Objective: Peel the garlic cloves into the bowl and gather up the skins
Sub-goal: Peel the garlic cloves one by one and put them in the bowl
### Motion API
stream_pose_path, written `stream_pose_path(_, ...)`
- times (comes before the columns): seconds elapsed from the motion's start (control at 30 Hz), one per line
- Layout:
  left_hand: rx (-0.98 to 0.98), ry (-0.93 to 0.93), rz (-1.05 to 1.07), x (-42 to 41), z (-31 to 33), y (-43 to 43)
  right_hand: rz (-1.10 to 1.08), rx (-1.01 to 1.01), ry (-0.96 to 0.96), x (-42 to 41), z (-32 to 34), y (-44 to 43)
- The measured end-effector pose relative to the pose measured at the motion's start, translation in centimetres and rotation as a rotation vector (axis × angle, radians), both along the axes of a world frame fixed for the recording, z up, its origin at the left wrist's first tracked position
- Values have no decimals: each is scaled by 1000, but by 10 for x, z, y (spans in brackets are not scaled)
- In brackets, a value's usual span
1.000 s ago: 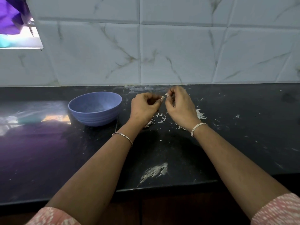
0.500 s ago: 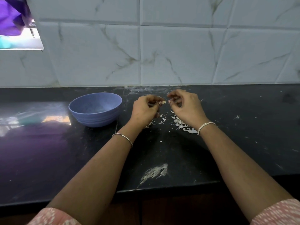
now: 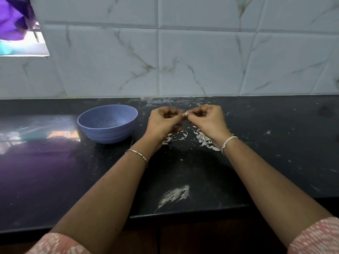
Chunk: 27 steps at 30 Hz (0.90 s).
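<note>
A small pale garlic clove (image 3: 186,113) is pinched between the fingertips of both hands above the dark countertop. My left hand (image 3: 165,123) curls round it from the left, and my right hand (image 3: 208,120) pinches it from the right. A blue bowl (image 3: 108,123) stands on the counter just left of my left hand; what lies inside it I cannot make out. Loose white garlic skins (image 3: 203,140) lie scattered on the counter under and between my hands.
The black stone countertop (image 3: 275,143) runs to a tiled wall behind. A white smear (image 3: 174,195) marks the counter near its front edge. A window opening with purple cloth (image 3: 16,24) is at the upper left.
My right hand pulled away to the right from the clove, then came back to it. Both hands now meet again on the clove. The bowl has not moved.
</note>
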<state>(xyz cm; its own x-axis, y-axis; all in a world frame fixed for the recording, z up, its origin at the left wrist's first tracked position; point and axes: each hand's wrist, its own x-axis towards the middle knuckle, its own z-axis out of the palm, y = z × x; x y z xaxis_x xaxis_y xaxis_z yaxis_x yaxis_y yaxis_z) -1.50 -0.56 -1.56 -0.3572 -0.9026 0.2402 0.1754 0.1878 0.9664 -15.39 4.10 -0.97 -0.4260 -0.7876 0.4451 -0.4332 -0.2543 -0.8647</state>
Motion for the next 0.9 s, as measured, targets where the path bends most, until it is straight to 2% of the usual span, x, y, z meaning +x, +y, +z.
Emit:
stream_pose_path(0.3,69,75,-53,0,2,3,27,-35,-108,5,5,3)
stream_pose_path(0.53,146,181,-71,1,4,3,2,-101,190,4,1,1)
stream_pose_path(0.63,164,173,-133,2,4,3,-36,-112,243,1,1,1)
stream_pose_path(0.8,138,159,-106,2,2,1,-26,-80,181,1,2,-1)
stream_pose_path(0.9,-15,51,10,0,1,-3,14,-44,96,-1,2,-1)
